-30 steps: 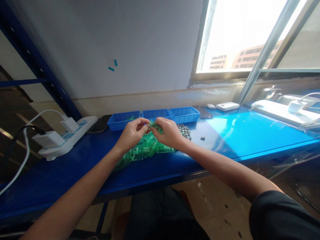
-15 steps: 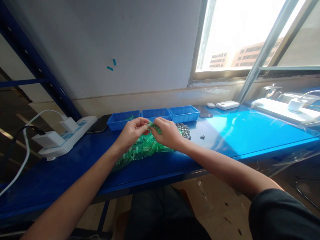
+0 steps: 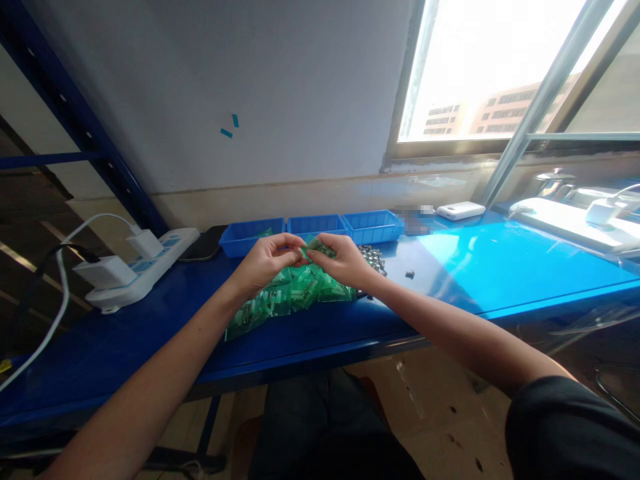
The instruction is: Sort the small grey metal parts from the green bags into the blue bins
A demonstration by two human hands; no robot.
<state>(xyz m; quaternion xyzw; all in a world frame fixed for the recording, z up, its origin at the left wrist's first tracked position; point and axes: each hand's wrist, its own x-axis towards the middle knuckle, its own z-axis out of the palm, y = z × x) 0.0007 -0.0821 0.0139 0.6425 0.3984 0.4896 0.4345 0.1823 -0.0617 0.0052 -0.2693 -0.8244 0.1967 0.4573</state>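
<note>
Centre of frame, above the near part of a blue bench (image 3: 300, 347): small green packet (image 3: 323, 247) held up between both hands, clear of the surface. Left hand (image 3: 267, 263) pinched nearly closed, thumb and forefinger at the packet's left edge; other fingers curled. Right hand (image 3: 344, 259) closed over the packet's right side, thumb on the near face, fingers behind. Whether anything sits inside the packet: cannot tell, fingers cover too much.

Directly below, mid-frame, a heap of green bags (image 3: 310, 288), pale and metallic bits showing through the film. Right of the heap, partly behind the right wrist, a cluster of metal fittings (image 3: 373, 259); one loose fitting (image 3: 410, 274) lies apart, farther right. Behind the hands, a row of three blue bins (image 3: 377, 233); something green in the leftmost.

Step in hand, my reading: fingertip work at the packet's mouth or edge, opening or closing it, unclear which. Next move seems to call for a steady right-hand hold while the left fingertips work that edge, without tearing the thin film.
</note>
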